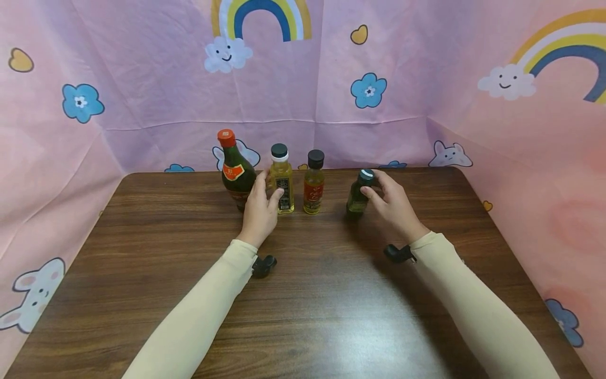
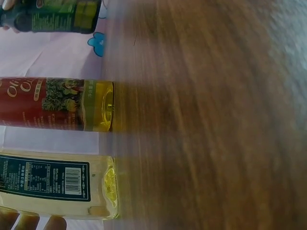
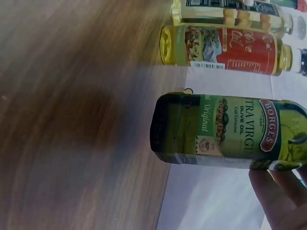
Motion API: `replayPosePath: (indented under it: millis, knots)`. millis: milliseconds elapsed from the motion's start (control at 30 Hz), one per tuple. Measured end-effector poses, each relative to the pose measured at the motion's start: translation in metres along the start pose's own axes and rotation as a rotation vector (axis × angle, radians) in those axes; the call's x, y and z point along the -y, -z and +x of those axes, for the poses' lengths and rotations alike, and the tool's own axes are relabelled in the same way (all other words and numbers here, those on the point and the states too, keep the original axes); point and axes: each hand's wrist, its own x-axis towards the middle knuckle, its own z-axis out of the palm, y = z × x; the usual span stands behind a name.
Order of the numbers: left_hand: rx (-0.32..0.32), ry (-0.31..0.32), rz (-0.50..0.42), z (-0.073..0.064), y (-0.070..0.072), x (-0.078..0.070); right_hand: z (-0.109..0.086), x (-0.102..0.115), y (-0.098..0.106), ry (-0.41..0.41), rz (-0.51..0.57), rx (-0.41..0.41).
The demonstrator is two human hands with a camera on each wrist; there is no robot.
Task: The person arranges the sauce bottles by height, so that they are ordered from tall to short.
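In the head view my left hand (image 1: 261, 210) grips a clear bottle of yellow oil (image 1: 285, 184) with a dark cap, thumb across its front. Three of its fingertips (image 2: 56, 222) show along the bottle's side in the left wrist view. My right hand (image 1: 395, 206) holds a dark green olive oil bottle (image 3: 216, 129) by its upper part, just under the cap. That bottle leans slightly, and its base seems to be just off the table. Between the two hands stands a red-labelled olive oil bottle (image 1: 313, 187) with a black cap, upright and untouched.
A tall dark bottle with a red cap (image 1: 234, 168) stands tilted-looking behind my left hand, its lower part partly hidden. All the bottles are near the back of a brown wooden table (image 1: 303, 295). A pink printed cloth (image 1: 165, 79) hangs behind and at both sides.
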Motion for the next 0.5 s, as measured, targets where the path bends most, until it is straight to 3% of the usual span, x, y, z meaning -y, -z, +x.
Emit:
replayPosePath:
  millis: [500]
  knots:
    - [0.001,0.013,-0.015,-0.001,0.000,-0.002,0.024,-0.004,-0.018,0.043,-0.004,0.003]
